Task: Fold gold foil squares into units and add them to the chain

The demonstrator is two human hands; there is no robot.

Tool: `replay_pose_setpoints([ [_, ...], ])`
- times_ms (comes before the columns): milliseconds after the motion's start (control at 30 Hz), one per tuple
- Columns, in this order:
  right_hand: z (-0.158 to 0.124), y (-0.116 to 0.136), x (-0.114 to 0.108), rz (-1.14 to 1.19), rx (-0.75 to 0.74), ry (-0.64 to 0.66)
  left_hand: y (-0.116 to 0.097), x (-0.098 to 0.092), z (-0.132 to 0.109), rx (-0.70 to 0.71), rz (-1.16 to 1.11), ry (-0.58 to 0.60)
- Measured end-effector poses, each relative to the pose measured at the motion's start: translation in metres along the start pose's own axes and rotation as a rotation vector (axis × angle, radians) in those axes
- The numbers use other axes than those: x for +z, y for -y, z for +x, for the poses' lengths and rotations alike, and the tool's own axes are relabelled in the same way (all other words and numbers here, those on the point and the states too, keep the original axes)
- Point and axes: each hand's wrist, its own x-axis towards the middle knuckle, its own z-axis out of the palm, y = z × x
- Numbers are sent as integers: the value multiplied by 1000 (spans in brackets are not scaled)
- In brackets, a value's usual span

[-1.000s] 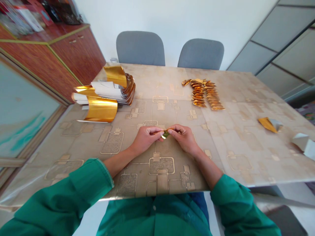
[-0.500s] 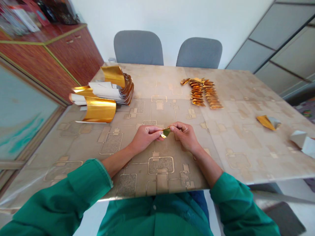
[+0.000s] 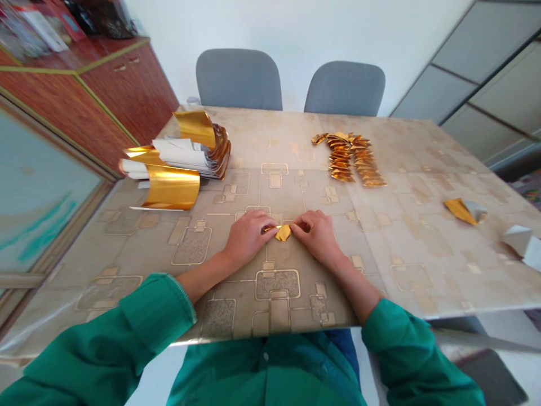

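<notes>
A small folded piece of gold foil paper [image 3: 283,233] is low over the table, close to its surface, between my two hands. My left hand [image 3: 250,235] pinches its left end between thumb and fingers. At the opposite end, the thumb and forefinger of my right hand [image 3: 318,234] grip it. Its middle faces me, bright gold and roughly rounded; the tips are partly covered by my fingers. Beyond my right hand lie two rows of folded gold paper pieces [image 3: 340,160], stacked closely against each other. To the far left, a pile of gold sheets [image 3: 174,186] with white backs curls upward.
A patterned tablecloth covers the table [image 3: 203,307]. On the right lie a loose gold folded paper [image 3: 460,211] and a white folded paper [image 3: 518,239]. Two grey chairs [image 3: 239,79] stand at the far edge, and a wooden cabinet [image 3: 131,96] at the back left.
The folded gold paper has turned, so its wider bright face now shows. My fingers have shifted outward along its ends, and both hands are more palm-down.
</notes>
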Motion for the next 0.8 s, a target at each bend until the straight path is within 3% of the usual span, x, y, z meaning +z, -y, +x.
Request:
replay_pose_setpoints([
  [100, -1, 4, 0, -154, -10, -29, 2, 2, 0, 57, 131, -14],
  [300, -9, 12, 3, -407, -289, -13, -2, 5, -2, 201, 354, 25],
  [400, -15, 12, 5, -490, -362, -10, -4, 5, -4, 281, 467, 57],
  [533, -22, 12, 2, -531, -343, -33, -6, 2, -7, 339, 567, 83],
  [800, -25, 12, -7, -495, -252, -38, -6, -7, -12, 303, 616, 79],
])
